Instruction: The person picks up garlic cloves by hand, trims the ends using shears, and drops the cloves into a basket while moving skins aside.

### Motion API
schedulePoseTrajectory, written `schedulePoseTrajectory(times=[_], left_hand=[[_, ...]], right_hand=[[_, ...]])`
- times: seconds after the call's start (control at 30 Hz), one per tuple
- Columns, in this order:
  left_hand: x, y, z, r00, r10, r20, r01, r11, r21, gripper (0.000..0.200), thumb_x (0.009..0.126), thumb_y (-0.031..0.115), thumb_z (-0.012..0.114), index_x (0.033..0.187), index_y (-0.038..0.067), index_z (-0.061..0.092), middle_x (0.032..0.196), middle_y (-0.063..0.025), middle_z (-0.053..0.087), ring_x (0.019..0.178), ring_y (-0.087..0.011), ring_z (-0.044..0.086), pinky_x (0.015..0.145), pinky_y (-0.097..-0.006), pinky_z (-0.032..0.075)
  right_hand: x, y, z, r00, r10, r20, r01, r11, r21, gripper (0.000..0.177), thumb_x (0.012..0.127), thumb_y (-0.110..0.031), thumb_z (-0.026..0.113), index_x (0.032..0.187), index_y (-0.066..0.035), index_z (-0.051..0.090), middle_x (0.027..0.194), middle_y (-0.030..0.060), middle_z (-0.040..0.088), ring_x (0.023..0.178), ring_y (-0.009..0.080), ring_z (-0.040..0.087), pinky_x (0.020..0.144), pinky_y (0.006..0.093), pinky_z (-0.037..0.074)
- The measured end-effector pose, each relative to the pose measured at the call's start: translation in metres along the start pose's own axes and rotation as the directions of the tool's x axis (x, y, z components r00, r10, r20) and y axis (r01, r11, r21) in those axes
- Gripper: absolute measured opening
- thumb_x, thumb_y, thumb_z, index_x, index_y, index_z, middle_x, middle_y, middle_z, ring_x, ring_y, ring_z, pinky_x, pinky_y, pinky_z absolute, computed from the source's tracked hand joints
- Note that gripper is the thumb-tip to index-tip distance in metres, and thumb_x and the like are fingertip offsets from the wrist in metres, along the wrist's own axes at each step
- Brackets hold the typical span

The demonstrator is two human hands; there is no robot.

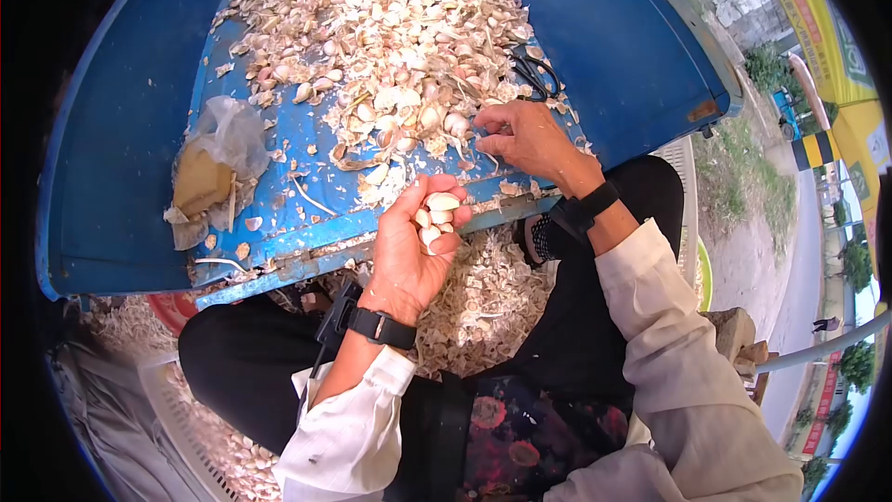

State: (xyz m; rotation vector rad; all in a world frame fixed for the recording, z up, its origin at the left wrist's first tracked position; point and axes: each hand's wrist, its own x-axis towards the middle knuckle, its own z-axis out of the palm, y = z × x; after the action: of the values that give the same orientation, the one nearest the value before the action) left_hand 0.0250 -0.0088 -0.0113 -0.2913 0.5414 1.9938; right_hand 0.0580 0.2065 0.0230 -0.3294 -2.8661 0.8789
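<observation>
step: looks like sorting, picking cloves out of the heap and collecting them in one palm
left hand (409, 242): palm up, fingers half curled around a handful of pale garlic cloves (437, 214), held over the near edge of the tabletop
right hand (520, 135): down at the near right edge of the heap, fingers curled narrow onto the cloves; can't tell if one is pinched yet
heap: wide pile of loose garlic cloves and papery skins (390, 28), covers most of the scuffed blue painted tabletop (121, 130)
next move needs: fingertip pinch on a single clove, skins left behind; the left palm looks close to full, so keep it level
bag: crumpled clear plastic bag (223, 130) on the left of the tabletop, brown lump (200, 184) in it, can't identify
basket: white slatted plastic basket (186, 418), lower left below the tabletop, holds skins and bits of garlic
below: drift of garlic skins (483, 297) between the knees
tool: black-handled scissors (537, 74) at the heap's right edge, untouched
</observation>
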Motion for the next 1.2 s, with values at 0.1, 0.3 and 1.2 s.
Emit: schedulePoseTrajectory(times=[0.1, 0.3, 1.2], left_hand=[[0.0, 0.001, -0.008, 0.998, 0.011, 0.062, -0.005, 0.996, -0.092, 0.03, 0.102, 0.028, 0.046, 0.102, 0.0, 0.056, 0.09, -0.0122, 0.06, 0.07, -0.0181, 0.061, 0.035, -0.0173, 0.038], [-0.025, -0.007, -0.002, 0.996, -0.049, 0.073, 0.058, 0.99, -0.129, 0.027, 0.1, 0.025, 0.05, 0.106, 0.0, 0.056, 0.096, -0.0124, 0.059, 0.073, -0.0185, 0.06, 0.035, -0.0157, 0.038], [-0.163, 0.083, 0.031, 0.84, 0.474, 0.263, -0.413, 0.874, -0.257, 0.026, 0.104, 0.025, 0.042, 0.093, 0.002, 0.043, 0.083, -0.0056, 0.036, 0.06, -0.011, 0.037, 0.033, -0.0163, 0.033]], right_hand=[[-0.002, 0.003, 0.008, 0.995, -0.096, -0.008, 0.095, 0.993, -0.076, 0.025, 0.077, -0.01, 0.073, 0.1, -0.001, 0.069, 0.08, 0.0145, 0.066, 0.07, 0.0227, 0.064, 0.065, 0.0334, 0.05], [0.014, -0.021, 0.023, 0.984, -0.177, -0.016, 0.162, 0.93, -0.329, 0.012, 0.078, -0.006, 0.063, 0.087, -0.004, 0.07, 0.084, 0.0177, 0.066, 0.076, 0.0368, 0.065, 0.066, 0.0441, 0.051], [-0.139, -0.035, -0.126, 0.811, 0.297, -0.504, 0.115, 0.764, 0.635, 0.026, 0.102, -0.029, 0.05, 0.101, -0.004, 0.058, 0.059, -0.0073, 0.033, 0.047, 0.0012, 0.032, 0.041, 0.0179, 0.023]])
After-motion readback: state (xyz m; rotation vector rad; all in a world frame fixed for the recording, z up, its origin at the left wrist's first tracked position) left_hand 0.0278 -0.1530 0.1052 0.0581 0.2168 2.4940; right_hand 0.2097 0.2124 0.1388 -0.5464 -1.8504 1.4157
